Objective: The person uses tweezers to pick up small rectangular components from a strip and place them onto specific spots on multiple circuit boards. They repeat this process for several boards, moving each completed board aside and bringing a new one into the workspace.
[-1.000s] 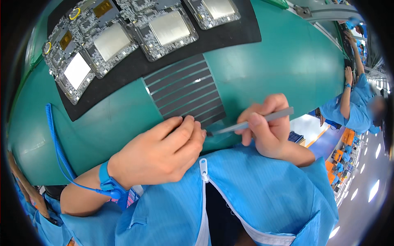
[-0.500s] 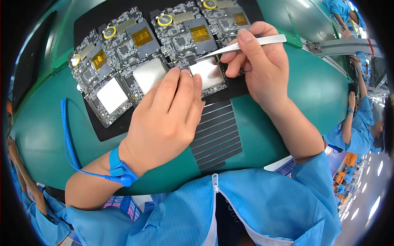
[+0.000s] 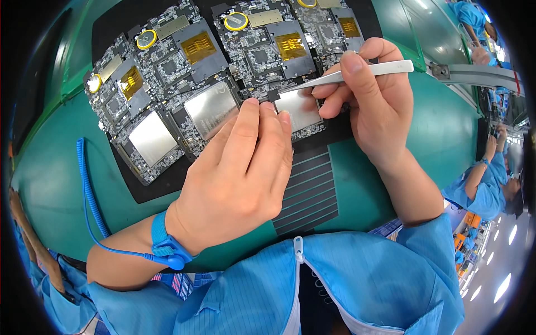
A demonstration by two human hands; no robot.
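White-handled tweezers (image 3: 385,68) sit pinched between the thumb and fingers of my right hand (image 3: 379,106). Their thin tip points left, at the upper edge of a silver metal shield (image 3: 301,114) on a circuit board (image 3: 259,58). My left hand (image 3: 237,173) lies palm down, its fingers stretched out close together. Their tips rest on the same board at the shield's left side, and the thumb is hidden. Whether the tweezers' tip grips anything is too small to tell. This board also carries a yellow-rimmed coin cell (image 3: 235,22) and an amber tape patch (image 3: 291,46).
More such boards (image 3: 167,67) stand in a row on a black mat (image 3: 151,192). A sheet of black strips (image 3: 307,192) lies nearer on the green table (image 3: 50,184). A coiled blue cord (image 3: 92,195) runs to my wrist strap (image 3: 163,240). Other people work at both sides.
The whole view has shifted, so boards and hands appear a little further right and lower. Relative to the board, the tweezers' tip and the left fingertips stay in nearly the same spots.
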